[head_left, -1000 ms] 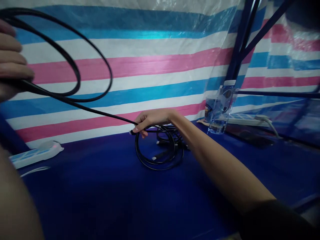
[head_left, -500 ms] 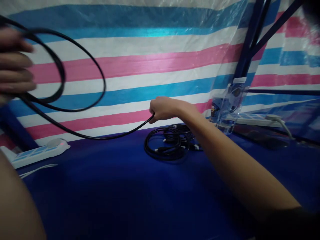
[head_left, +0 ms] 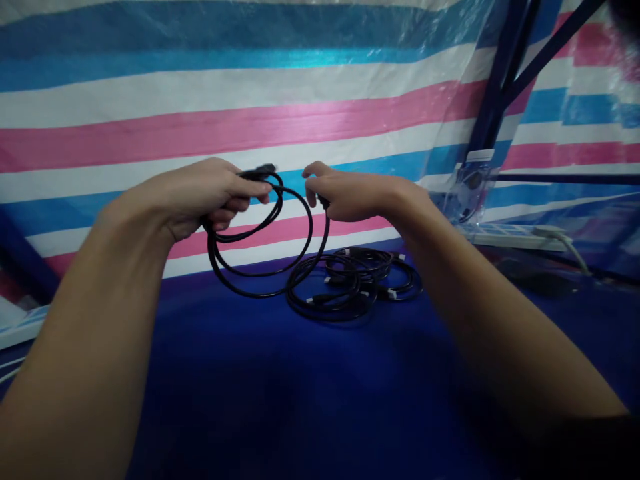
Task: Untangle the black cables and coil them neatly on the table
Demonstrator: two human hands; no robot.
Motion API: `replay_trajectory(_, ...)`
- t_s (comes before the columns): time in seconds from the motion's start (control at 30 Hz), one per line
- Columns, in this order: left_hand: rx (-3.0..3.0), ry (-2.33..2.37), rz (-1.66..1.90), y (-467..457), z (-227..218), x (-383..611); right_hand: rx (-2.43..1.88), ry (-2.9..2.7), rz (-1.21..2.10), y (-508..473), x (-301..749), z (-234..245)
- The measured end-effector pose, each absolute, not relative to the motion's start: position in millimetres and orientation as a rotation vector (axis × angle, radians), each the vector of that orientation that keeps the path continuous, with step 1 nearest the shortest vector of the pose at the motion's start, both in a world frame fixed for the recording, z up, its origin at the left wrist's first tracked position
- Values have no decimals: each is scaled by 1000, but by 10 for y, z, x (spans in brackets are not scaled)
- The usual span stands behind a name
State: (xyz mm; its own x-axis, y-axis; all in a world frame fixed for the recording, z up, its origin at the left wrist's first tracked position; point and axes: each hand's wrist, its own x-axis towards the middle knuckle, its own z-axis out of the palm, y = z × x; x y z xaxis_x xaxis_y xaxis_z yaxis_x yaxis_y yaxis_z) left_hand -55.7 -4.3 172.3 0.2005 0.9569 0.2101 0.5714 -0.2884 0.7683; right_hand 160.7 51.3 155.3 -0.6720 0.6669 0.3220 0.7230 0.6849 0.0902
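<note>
Loops of a black cable (head_left: pixel 250 293) hang from my left hand (head_left: pixel 217 193), whose fingers are closed round them. A dark plug end (head_left: pixel 265 170) sticks out past its thumb. To the right, my right hand (head_left: pixel 350 195) holds the cable's other end, with a dark connector partly hidden under its fingers; the index finger is stretched toward the left hand. Between the hands the cable sags in a curve. Below my right hand, several coiled black cables (head_left: pixel 333 319) with pale-tipped connectors lie on the blue table (head_left: pixel 280 400).
A clear plastic bottle (head_left: pixel 473 190) with a white cap stands at the back right, beside a white power strip (head_left: pixel 515 237). Another power strip (head_left: pixel 23 328) with white wires lies at the left edge. Behind the table hangs a striped plastic sheet (head_left: pixel 200 140).
My left hand has come in from the far left with the loops, close to my right hand. The stretch of cable between the hands has gone slack, and my right hand has risen slightly.
</note>
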Motion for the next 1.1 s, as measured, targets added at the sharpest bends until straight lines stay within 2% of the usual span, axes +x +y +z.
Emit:
replay_trajectory(0.07,1784,1376,1093,21,1740,-586,-1149,-2649,-135,448,1596,1605)
replay_trajectory(0.2,1536,1299,1385,101,1754,-672,-1000,-2541,428,373,1614,1621)
replay_trajectory(0.37,1303,908,1823,82,1771,-726,-754,-2261,982,572,1614,1410)
replay_trajectory(0.47,1148,784,2080,82,1807,-775,-583,-1958,1354,808,1585,1239)
replay_trajectory(0.57,977,791,2289,124,1840,-857,-421,-1541,1476,953,1487,1142)
replay_trajectory(0.67,880,787,2412,161,1859,-930,-436,-1441,1467,953,1328,1131)
replay_trajectory(0.73,927,761,2364,160,1862,-950,-546,-1498,1331,909,1239,1162)
replay_trajectory(0.83,1220,822,1900,125,1838,-905,-639,-1570,820,816,1196,1253)
replay_trajectory(0.97,1491,909,1174,51,1746,-684,-491,-1845,245,619,1245,1386)
replay_trajectory(1.1,1611,738,963,-42,1704,-476,-408,-2078,20,389,1240,1442)
